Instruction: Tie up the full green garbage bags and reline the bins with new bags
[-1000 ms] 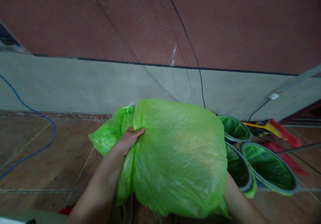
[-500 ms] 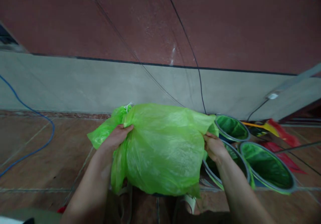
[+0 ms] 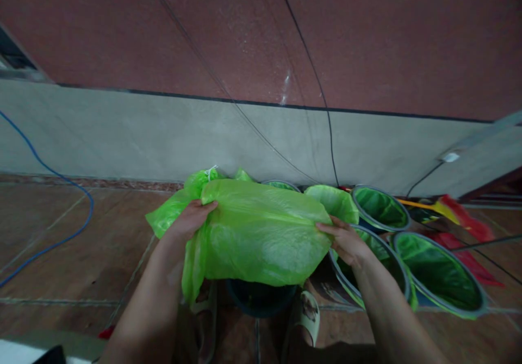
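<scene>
A thin green plastic bag is stretched sideways between my hands. My left hand pinches its left edge, where the plastic bunches and hangs in folds. At its right edge my right hand grips the plastic between thumb and fingers. Below the bag, between my feet, a dark bin shows in part; the bag covers the rest of it. Behind my left hand lies a bundle of the same green plastic, tied with a white string.
Several bins with green liners, among them a front bin and a back bin, stand at the right. Beyond them lie a yellow-handled tool and red plastic. A blue hose runs along the left. A wall rises behind.
The bag has flattened and its lower edge has risen, uncovering the dark bin. My right hand has moved slightly left. More bins and plastic now show behind the bag.
</scene>
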Motion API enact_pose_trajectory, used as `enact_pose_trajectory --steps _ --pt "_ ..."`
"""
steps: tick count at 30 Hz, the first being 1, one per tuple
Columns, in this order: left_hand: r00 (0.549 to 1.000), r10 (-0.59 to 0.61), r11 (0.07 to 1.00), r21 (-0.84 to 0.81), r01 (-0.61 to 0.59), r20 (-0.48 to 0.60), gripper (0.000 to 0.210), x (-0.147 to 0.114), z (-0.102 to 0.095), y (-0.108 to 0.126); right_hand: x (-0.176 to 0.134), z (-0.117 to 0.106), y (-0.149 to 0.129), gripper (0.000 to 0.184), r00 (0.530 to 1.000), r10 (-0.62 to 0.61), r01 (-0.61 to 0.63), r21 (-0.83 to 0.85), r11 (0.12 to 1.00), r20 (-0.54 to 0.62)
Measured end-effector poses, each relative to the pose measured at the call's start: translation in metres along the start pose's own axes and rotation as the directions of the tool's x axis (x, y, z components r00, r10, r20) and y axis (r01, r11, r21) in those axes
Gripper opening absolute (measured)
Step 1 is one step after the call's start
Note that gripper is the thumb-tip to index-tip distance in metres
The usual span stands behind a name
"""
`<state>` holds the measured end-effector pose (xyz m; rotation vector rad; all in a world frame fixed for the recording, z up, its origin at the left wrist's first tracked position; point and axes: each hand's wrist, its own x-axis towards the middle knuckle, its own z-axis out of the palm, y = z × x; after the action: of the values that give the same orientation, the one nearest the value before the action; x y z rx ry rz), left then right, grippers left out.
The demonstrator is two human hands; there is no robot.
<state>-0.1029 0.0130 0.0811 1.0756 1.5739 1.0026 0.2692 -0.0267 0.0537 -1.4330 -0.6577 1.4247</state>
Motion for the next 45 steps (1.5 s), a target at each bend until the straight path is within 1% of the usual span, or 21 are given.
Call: enact_pose_trajectory --steps 2,4,6,7,10,15,17,19,22,25,27,30,33,35,36,38,39,41,42,43,45 --pt "0.997 -0.036 0.998 -0.04 0.039 0.062 0.032 0.001 -0.003 -0.002 0.007 -0.005 -0.002 0.035 0.992 -0.064 0.075 0.099 0.992 -0.112" --pt "0.994 -0.032 0.992 -0.117 0.044 0.103 0.038 0.002 -0.005 -0.002 0.012 -0.01 -0.003 0.039 0.977 -0.099 0.129 0.154 0.98 -0.19" --pt "0.996 -0.014 0.984 -0.177 0.03 0.092 0.042 0.002 -0.005 -0.002 0.016 -0.013 -0.003 0.044 0.964 -0.133 0.173 0.166 0.971 -0.23" --pt "0.998 -0.004 0.98 -0.201 0.017 0.063 0.042 0.003 -0.005 -0.002 0.016 -0.014 -0.003 0.047 0.961 -0.153 0.194 0.165 0.967 -0.231" --pt "1.0 0.014 0.968 -0.25 -0.016 -0.009 0.043 0.006 -0.005 -0.002 0.016 -0.018 -0.005 0.052 0.967 -0.195 0.224 0.182 0.957 -0.167" --pt "0.99 -0.018 0.969 -0.245 -0.017 -0.14 0.058 0.01 -0.009 -0.003 0.013 -0.028 -0.01 0.059 0.978 -0.197 0.204 0.146 0.968 -0.063" --pt "0.987 -0.009 0.969 -0.244 -0.031 -0.16 0.059 0.011 -0.009 -0.003 0.014 -0.031 -0.01 0.063 0.977 -0.205 0.21 0.116 0.971 -0.05" --pt "0.983 0.035 0.966 -0.247 -0.08 -0.182 0.055 0.011 -0.009 -0.003 0.016 -0.034 -0.009 0.064 0.972 -0.229 0.234 0.095 0.968 -0.054" --pt "0.97 0.095 0.946 -0.284 -0.158 -0.223 0.048 0.012 -0.009 -0.003 0.02 -0.036 -0.006 0.056 0.958 -0.269 0.278 0.093 0.956 -0.097" --pt "0.982 0.08 0.925 -0.354 -0.137 -0.17 0.046 0.014 -0.011 -0.003 0.023 -0.036 -0.005 0.046 0.953 -0.262 0.279 0.105 0.955 -0.152" --pt "0.99 0.064 0.921 -0.374 -0.107 -0.126 0.046 0.014 -0.013 -0.004 0.021 -0.036 -0.006 0.042 0.954 -0.258 0.274 0.099 0.957 -0.152" --pt "0.993 0.055 0.919 -0.383 -0.092 -0.106 0.047 0.013 -0.018 -0.002 0.015 -0.034 -0.009 0.037 0.965 -0.242 0.248 0.053 0.967 -0.101" --pt "0.994 0.07 0.918 -0.384 -0.098 -0.085 0.052 0.009 -0.025 0.003 0.009 -0.032 -0.012 0.043 0.977 -0.213 0.213 -0.03 0.977 0.001" --pt "0.993 0.109 0.936 -0.333 -0.115 -0.035 0.057 0.004 -0.029 0.008 0.008 -0.033 -0.012 0.053 0.974 -0.219 0.223 -0.106 0.969 0.049" --pt "0.99 0.138 0.947 -0.292 -0.13 0.009 0.059 0.001 -0.031 0.009 0.009 -0.033 -0.011 0.058 0.971 -0.234 0.239 -0.151 0.959 0.052" --pt "0.971 0.206 0.964 -0.195 -0.18 0.121 0.062 -0.002 -0.032 0.011 0.013 -0.036 -0.007 0.062 0.961 -0.274 0.272 -0.274 0.923 0.03" --pt "0.955 0.24 0.966 -0.137 -0.217 0.175 0.063 -0.002 -0.031 0.01 0.016 -0.037 -0.004 0.062 0.954 -0.3 0.286 -0.356 0.89 0.016" --pt "0.926 0.283 0.954 0.032 -0.299 0.249 0.063 -0.001 -0.028 0.008 0.023 -0.041 0.001 0.059 0.932 -0.362 0.301 -0.544 0.783 -0.004" --pt "0.92 0.294 0.93 0.146 -0.338 0.259 0.06 0.0 -0.025 0.006 0.027 -0.042 0.005 0.056 0.917 -0.398 0.305 -0.629 0.715 -0.007" --pt "0.92 0.302 0.891 0.27 -0.366 0.25 0.058 0.002 -0.021 0.005 0.03 -0.044 0.008 0.052 0.901 -0.434 0.307 -0.698 0.647 -0.006" --pt "0.926 0.323 0.789 0.485 -0.377 0.193 0.051 0.006 -0.014 0.001 0.035 -0.047 0.013 0.041 0.876 -0.482 0.297 -0.788 0.54 0.001"
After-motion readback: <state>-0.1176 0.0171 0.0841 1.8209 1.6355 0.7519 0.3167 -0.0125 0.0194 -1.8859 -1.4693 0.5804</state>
